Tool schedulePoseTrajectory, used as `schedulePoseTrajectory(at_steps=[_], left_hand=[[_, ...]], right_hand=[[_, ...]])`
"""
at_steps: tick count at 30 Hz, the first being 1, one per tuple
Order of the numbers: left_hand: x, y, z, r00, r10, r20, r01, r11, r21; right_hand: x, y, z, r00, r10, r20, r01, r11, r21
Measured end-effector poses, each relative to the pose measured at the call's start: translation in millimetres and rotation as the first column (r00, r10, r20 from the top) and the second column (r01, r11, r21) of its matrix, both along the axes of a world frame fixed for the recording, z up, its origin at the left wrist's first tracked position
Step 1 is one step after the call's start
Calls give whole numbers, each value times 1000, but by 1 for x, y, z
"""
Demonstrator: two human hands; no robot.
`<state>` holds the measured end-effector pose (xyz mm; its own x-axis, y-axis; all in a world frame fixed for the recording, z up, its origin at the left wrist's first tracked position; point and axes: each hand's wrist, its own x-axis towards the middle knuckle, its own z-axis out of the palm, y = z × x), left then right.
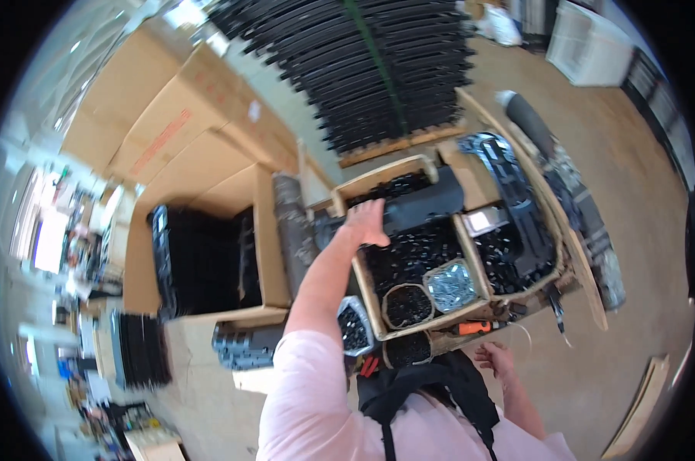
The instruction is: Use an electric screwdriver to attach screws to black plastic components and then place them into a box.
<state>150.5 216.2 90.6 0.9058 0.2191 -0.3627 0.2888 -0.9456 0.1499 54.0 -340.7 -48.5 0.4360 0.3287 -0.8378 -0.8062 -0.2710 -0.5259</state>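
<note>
My left hand [367, 221] reaches out with its fingers spread over the left end of a long dark panel [424, 210]. I cannot tell whether it touches the panel. The panel lies across cardboard bins of small black parts [409, 257]. My right hand [495, 359] hangs low beside my apron [432, 380], its fingers loosely apart and nothing visible in them. Just above it is an orange-handled tool [476, 327] at the bench's near edge. A longer black moulded part [520, 207] rests on the right bin.
A small box of silvery screws [450, 286] and a round tub of black pieces [407, 305] sit in the near bin. Left stands an open carton [267, 246] holding black parts. Tall stacked black parts [363, 69] rise behind. Wrapped rolls [585, 207] lean at right.
</note>
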Motion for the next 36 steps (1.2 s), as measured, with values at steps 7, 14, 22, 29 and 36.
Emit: schedulePoseTrajectory(at_steps=[7, 14, 22, 29, 36], left_hand=[[-39, -45, 31, 960, -23, 279, -48, 968, 246], [-158, -89, 99, 858, 98, 504, -159, 984, 79], [-284, -137, 128, 586, 568, 578, -318, 817, -481], [-341, -154, 121, 345, 845, 409, -31, 446, -895], [-423, -108, 135, 514, 781, 355, 5, 412, -911]], right_hand=[[15, 40, 70, 945, 214, 249, -216, 976, -20], [81, 118, 124, 706, 433, 560, -576, 811, 100], [80, 229, 196, 506, 548, 666, -836, 502, 222], [-2, 263, 231, 355, 605, 713, -927, 329, 183], [-88, 270, 331, -161, -126, 979, -916, 388, -101]])
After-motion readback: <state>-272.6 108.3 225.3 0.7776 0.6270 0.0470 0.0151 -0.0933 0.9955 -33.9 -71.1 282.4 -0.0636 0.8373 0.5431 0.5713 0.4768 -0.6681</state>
